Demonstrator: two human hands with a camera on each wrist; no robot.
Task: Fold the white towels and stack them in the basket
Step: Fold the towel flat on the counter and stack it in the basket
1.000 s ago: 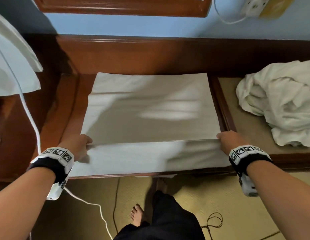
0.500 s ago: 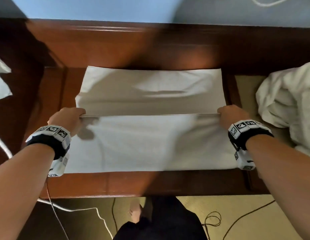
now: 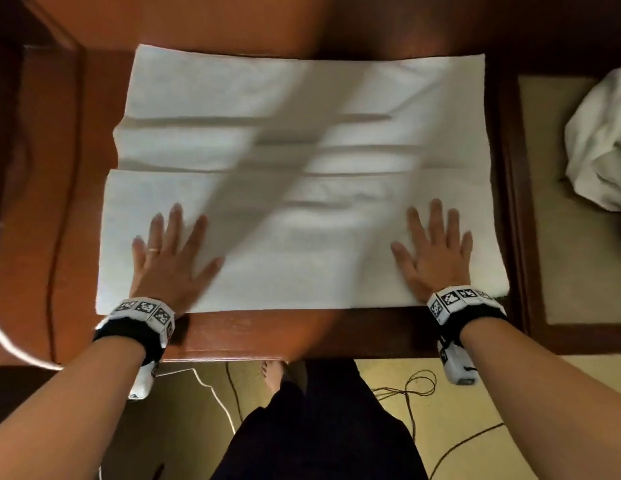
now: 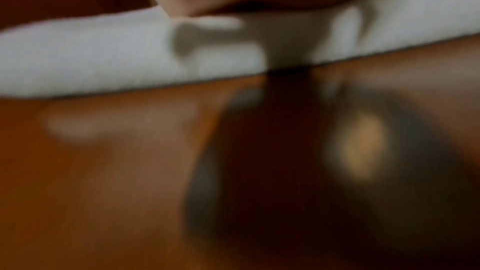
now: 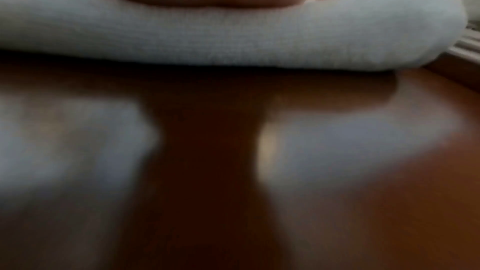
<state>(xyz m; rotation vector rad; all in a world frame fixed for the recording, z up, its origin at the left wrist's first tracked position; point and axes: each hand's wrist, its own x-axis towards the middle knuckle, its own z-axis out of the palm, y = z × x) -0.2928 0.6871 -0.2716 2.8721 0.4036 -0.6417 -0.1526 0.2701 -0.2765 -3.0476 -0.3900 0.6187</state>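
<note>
On the worktop [image 3: 267,334], seen from the head camera, the towel [image 3: 302,98] lies with its near half doubled over. The left hand [image 3: 170,258] at eight o'clock and the right hand [image 3: 434,254] at four press flat, fingers spread, likely smoothing the fold. A heap [image 3: 600,140] of white cloth waits at three o'clock; no basket shows. Cables trail on the floor [image 3: 475,403].

Left wrist view: palm on towel edge, glossy brown wood below.

Right wrist view: the same, blurred.
</note>
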